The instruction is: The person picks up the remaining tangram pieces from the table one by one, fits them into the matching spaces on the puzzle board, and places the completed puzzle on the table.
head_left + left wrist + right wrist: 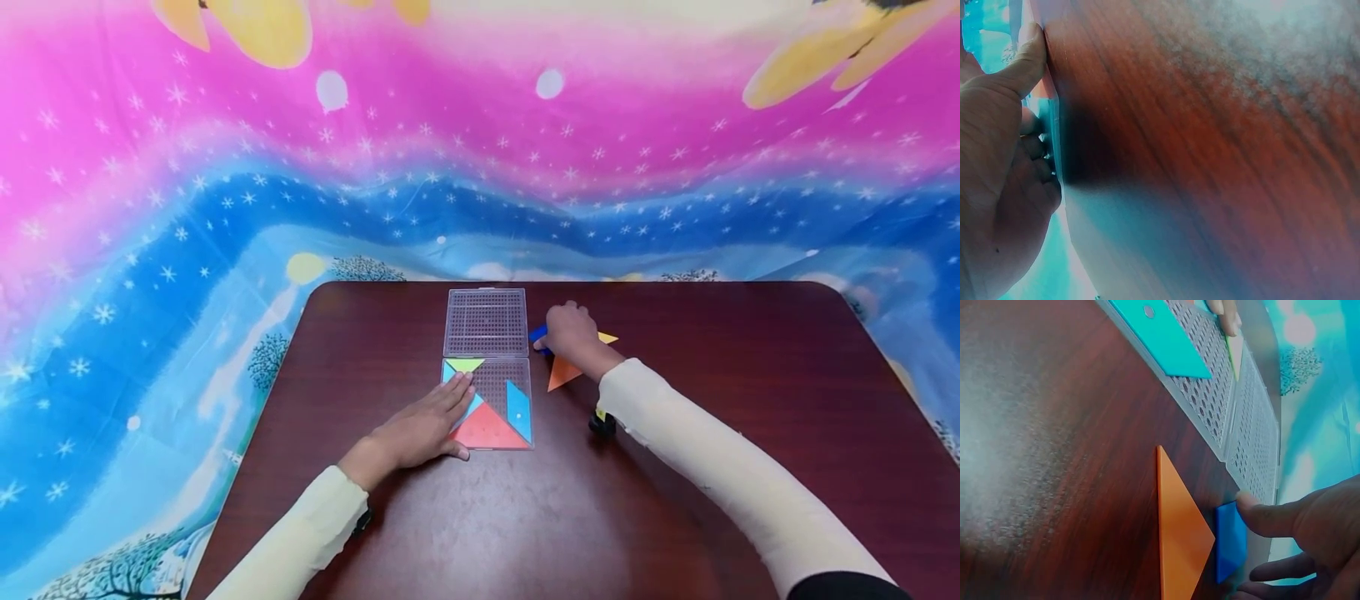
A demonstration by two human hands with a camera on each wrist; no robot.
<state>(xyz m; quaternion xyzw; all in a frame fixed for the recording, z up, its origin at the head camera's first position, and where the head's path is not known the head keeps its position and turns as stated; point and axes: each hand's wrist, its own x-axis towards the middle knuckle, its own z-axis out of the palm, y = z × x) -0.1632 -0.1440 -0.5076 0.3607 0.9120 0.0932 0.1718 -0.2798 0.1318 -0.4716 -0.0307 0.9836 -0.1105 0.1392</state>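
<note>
A clear hinged tangram case [501, 377] lies unfolded, with a green triangle [467, 364], a red triangle [491, 429], a light-blue parallelogram [517, 410] and another light-blue piece [475, 405] in its near half. My left hand [427, 421] rests across that half's left side, fingers extended over the pieces and thumb by the near edge. Right of the case, my right hand [572, 333] holds a dark-blue piece [1230, 542], its thumb on one edge and its fingers curled near the opposite end. Beside it lies an orange triangle [1180, 531]; a yellow piece [607, 337] is partly hidden behind the hand.
The case's far half [486, 323] is a perforated grid lying flat on the dark wooden table [675, 517]. A printed pink and blue cloth [480, 167] hangs behind the table. A small black object [602, 423] shows under the right sleeve.
</note>
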